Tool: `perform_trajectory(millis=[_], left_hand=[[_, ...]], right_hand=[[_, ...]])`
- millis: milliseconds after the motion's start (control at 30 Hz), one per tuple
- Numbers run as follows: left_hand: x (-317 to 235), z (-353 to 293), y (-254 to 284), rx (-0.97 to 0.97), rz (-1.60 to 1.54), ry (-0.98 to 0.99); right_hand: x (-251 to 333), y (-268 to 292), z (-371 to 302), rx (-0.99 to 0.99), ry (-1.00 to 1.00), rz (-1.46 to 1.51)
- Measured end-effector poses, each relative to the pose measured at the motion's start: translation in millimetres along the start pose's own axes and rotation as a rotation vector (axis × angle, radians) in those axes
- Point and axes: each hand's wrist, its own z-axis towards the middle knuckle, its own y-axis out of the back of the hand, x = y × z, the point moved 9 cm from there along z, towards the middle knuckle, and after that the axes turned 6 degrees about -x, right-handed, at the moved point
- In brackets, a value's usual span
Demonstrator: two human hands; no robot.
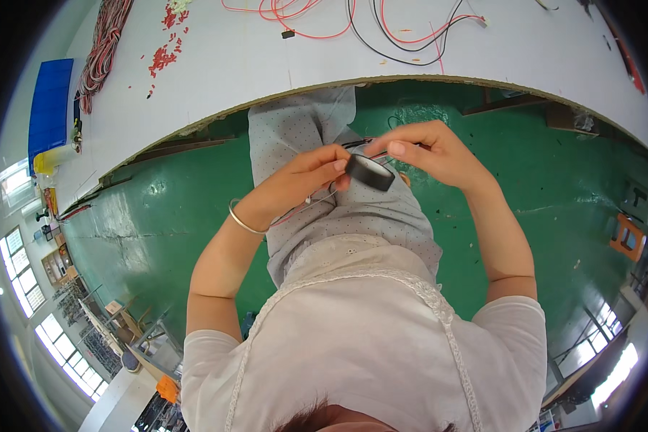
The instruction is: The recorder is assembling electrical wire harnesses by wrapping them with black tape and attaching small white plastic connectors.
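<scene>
A roll of black electrical tape (pixel 371 175) is held over my lap. My left hand (pixel 315 170) is closed, with its thumb and fingertips at the near-left rim of the roll. My right hand (pixel 430 153) is closed in a pinch just right of the roll, around thin dark and red wires (pixel 386 154). A thin light and reddish wire (pixel 302 207) trails from below my left fingers toward my left wrist. The fingers partly hide where tape and wires meet.
The white worktable (pixel 223 79) curves in front of my knees. On it lie red and black wires (pixel 410 43), small red pieces (pixel 163 59) and a thick wire bundle (pixel 106 50). A blue panel (pixel 50 108) is at the far left. An orange stool (pixel 628 237) stands right.
</scene>
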Motion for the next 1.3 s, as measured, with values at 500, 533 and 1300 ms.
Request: perform_trajectory(millis=[500, 533, 1300], left_hand=[[-76.0, -24.4, -38.8, -0.563, 1.305, -0.938], [-73.3, -23.6, -38.7, -0.564, 1.307, -0.934], [-40.5, 14.1, -11.0, -0.259, 0.540, -0.235]], right_hand=[[-45.2, 5.9, 3.0, -0.138, -0.397, -0.269], [-44.1, 5.2, 3.3, -0.155, -0.367, -0.296], [-18.8, 16.9, -2.9, -0.265, -0.140, -0.308]])
